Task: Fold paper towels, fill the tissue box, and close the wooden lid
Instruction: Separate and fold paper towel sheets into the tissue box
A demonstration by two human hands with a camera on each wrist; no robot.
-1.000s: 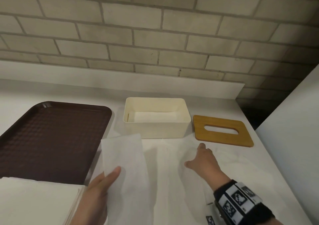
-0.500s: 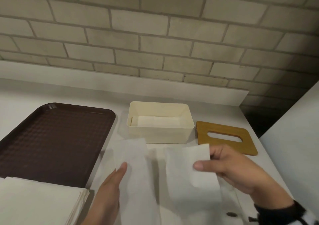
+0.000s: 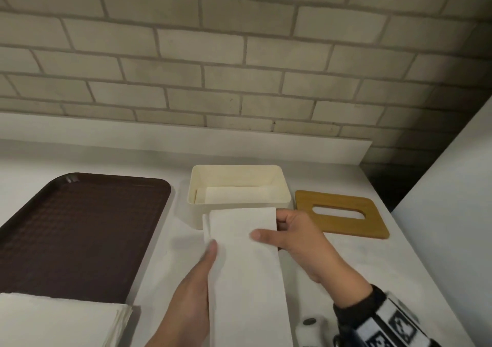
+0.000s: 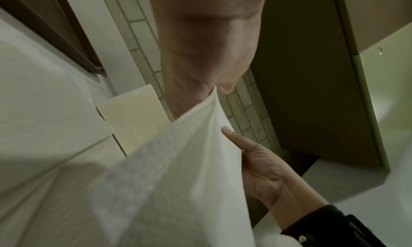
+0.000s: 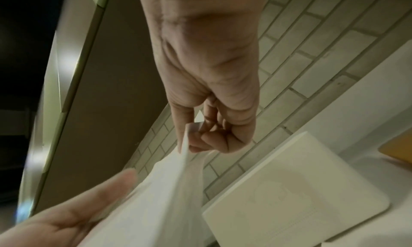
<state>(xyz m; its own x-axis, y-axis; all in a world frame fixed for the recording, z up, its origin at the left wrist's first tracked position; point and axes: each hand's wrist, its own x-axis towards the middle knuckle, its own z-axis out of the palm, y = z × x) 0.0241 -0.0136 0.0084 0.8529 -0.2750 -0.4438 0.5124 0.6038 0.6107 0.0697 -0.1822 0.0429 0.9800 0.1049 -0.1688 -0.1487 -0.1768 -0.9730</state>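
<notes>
Paper towel held in both hands, in front of the open box

Head view: paper towel point(image 3: 245, 266) is a long folded strip held above the counter point(image 3: 372, 261), its far end overlapping the near wall of the tissue box point(image 3: 239, 187). Left hand point(image 3: 186, 301) holds the strip's left edge, thumb on top. Right hand point(image 3: 300, 237) pinches the far right edge, thumb on top, fingers curled under. Box is open w/ a white sheet lying inside. Wooden lid point(image 3: 340, 213) lies flat just right of the box, slot up, partly behind the right hand. Brown tray point(image 3: 74, 235) sits left of the box. Stack of towels point(image 3: 58, 320) at bottom left overlaps the tray's near edge. Brick wall point(image 3: 239, 67) behind; a white panel point(image 3: 452, 213) closes off the right side.

Left wrist view: left hand point(image 4: 200, 48) fills the top centre, towel point(image 4: 178, 171) draped from it & hiding most of the counter. Right hand point(image 4: 260, 169) touches the sheet's right edge. Box point(image 4: 133, 113) pokes out behind, tray point(image 4: 67, 39) edge at upper left.

Right wrist view: right hand point(image 5: 209, 92) clenched on a bunched corner of the towel point(image 5: 167, 189). Left hand point(image 5: 67, 215) blurred at lower left under the sheet. Box point(image 5: 301, 189) to the right, a sliver of lid point(image 5: 399, 150) at the frame edge.
</notes>
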